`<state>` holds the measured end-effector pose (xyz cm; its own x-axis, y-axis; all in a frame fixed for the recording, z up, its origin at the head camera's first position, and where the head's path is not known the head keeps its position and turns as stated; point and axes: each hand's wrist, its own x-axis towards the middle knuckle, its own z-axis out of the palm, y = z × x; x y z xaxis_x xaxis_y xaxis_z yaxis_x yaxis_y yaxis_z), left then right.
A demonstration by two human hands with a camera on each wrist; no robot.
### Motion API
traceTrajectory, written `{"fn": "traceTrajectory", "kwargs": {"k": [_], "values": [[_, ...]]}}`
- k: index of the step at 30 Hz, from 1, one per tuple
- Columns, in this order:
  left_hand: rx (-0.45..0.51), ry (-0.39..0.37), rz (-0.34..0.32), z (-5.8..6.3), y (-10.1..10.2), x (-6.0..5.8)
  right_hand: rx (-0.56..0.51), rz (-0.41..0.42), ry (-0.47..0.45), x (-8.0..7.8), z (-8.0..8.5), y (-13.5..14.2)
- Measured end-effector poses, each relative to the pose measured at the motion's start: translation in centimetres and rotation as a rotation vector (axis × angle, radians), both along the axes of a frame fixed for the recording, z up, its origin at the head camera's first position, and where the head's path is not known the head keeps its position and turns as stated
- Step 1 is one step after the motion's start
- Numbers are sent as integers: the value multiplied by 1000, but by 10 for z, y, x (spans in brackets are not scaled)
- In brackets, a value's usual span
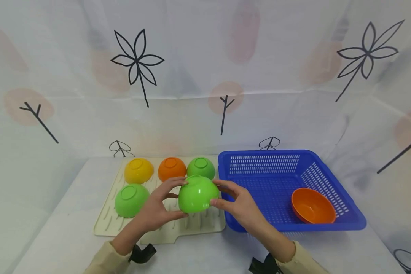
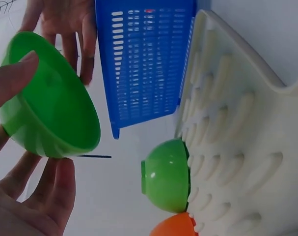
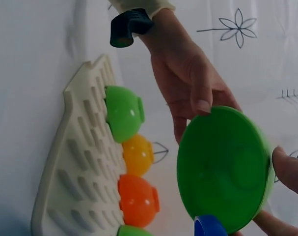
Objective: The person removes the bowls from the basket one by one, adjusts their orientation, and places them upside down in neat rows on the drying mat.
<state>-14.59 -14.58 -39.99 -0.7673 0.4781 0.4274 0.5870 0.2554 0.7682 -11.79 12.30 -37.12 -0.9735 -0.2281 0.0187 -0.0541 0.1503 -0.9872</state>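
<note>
Both hands hold a bright green bowl (image 1: 198, 194) above the front of a cream draining tray (image 1: 200, 225). The bowl is tilted, its base up and its hollow side facing down; its inside shows in the right wrist view. My left hand (image 1: 154, 209) grips the left side, thumb at the rim and fingers round the outer wall. On the opposite side my right hand (image 1: 243, 207) pinches the bowl between thumb and fingers. Upside down on the tray sit a yellow bowl (image 1: 139, 171), an orange bowl (image 1: 172, 169) and two green bowls, one back right (image 1: 201, 168), one front left (image 1: 131, 200).
A blue slotted basket (image 1: 277, 227) stands right of the tray, near my right forearm. Inside it, at the right, an orange bowl (image 1: 313, 207) leans with its hollow side showing. Patterned white cloth (image 1: 188, 121) hangs behind and at the sides.
</note>
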Motion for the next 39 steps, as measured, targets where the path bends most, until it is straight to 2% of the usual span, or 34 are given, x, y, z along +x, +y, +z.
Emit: {"fn": "traceTrajectory", "kwargs": {"k": [8, 13, 17, 26, 33, 39], "values": [[28, -46, -14, 9, 9, 5, -90, -6, -22, -2, -4, 0], [58, -53, -5, 9, 14, 7, -116, -17, -21, -2, -6, -1], [83, -47, 13, 8, 18, 7, -107, -33, -1, 0, -7, -3], [73, -33, 100, 9, 22, 9, 7, -56, 142, 5, -7, -15], [63, -15, 141, 1, 12, 8, 92, -44, 223, 2, -8, -34], [38, -53, 194, 0, 1, 7, 77, -21, 241, 1, -14, -56]]}}
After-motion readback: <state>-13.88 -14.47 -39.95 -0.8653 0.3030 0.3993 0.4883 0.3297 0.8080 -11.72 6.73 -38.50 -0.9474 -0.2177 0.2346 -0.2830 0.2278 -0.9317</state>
